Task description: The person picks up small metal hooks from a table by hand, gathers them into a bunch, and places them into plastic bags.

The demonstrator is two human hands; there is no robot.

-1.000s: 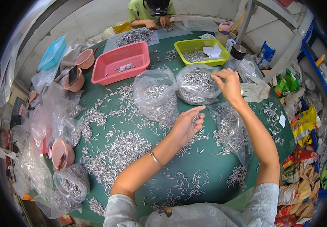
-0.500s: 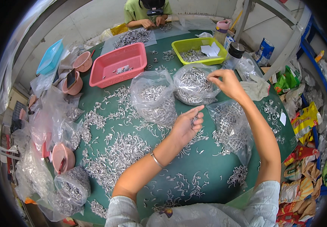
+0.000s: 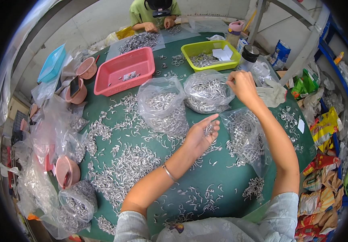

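My left hand (image 3: 202, 135) is turned palm up, fingers partly curled around several small curved silvery metal pieces (image 3: 209, 129). My right hand (image 3: 244, 89) has thumb and fingers pinched together at the right rim of an open clear plastic bag (image 3: 191, 97) filled with similar pieces; what the fingertips hold, if anything, is too small to tell. Left of it stands another clear bag (image 3: 164, 121) of pieces, just beyond my left hand. Below my right wrist lies a clear bag (image 3: 246, 139) of thin, straight-edged metal parts.
Loose curved pieces (image 3: 123, 169) spread over the green table (image 3: 218, 189). A pink basket (image 3: 101, 84) and a yellow-green basket (image 3: 190, 56) stand farther back, with bottles (image 3: 249, 56) at the right. Across the table, a person in green (image 3: 141, 16) handles small parts. Pink cups (image 3: 67, 171) line the left.
My right hand has shifted slightly right, from over the bag's contents to its rim. My left hand's fingers have opened a little, showing the metal pieces in the palm.
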